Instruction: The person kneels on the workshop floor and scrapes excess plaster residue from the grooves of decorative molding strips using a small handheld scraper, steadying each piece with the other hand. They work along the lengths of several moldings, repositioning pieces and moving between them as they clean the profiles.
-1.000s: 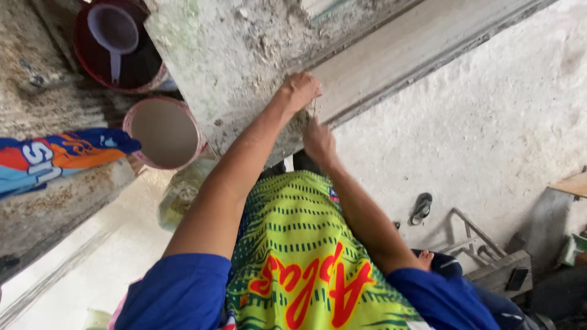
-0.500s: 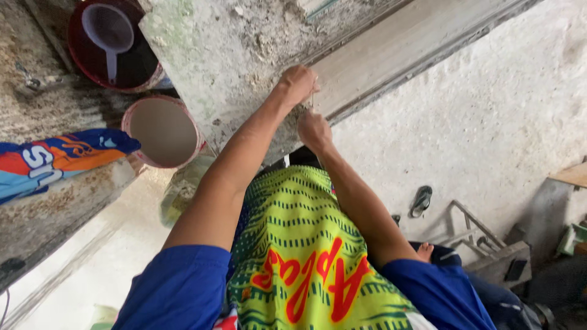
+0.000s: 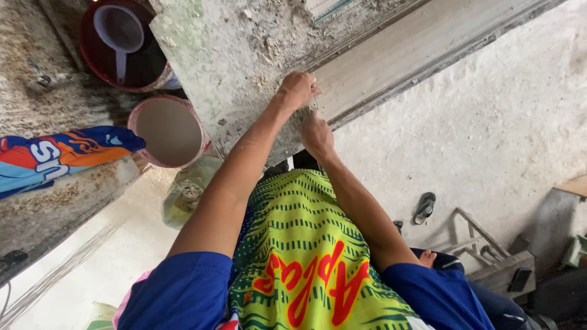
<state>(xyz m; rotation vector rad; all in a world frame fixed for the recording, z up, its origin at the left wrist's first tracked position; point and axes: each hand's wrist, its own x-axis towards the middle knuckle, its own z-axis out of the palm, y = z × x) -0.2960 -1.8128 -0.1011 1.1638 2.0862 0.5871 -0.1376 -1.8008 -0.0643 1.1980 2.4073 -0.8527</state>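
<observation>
A rough grey concrete slab (image 3: 244, 55) lies in front of me, speckled with grit. My left hand (image 3: 298, 90) is a closed fist pressed on the slab's near edge; whether it holds something small is hidden. My right hand (image 3: 318, 137) sits just below it, fingers curled against the same edge where the slab meets a long pale stone strip (image 3: 416, 46). Both arms reach out over a green and yellow patterned cloth (image 3: 306, 244) on my lap.
A dark red bucket (image 3: 92, 55) holding a pale scoop (image 3: 119, 30) stands at the top left. A pink bucket (image 3: 168, 131) of cloudy water stands below it, beside a colourful cloth (image 3: 61, 156). A sandal (image 3: 424, 208) and a metal frame (image 3: 483, 244) lie on the dusty floor to the right.
Both hands stay at the slab's edge. The right hand has shifted only slightly.
</observation>
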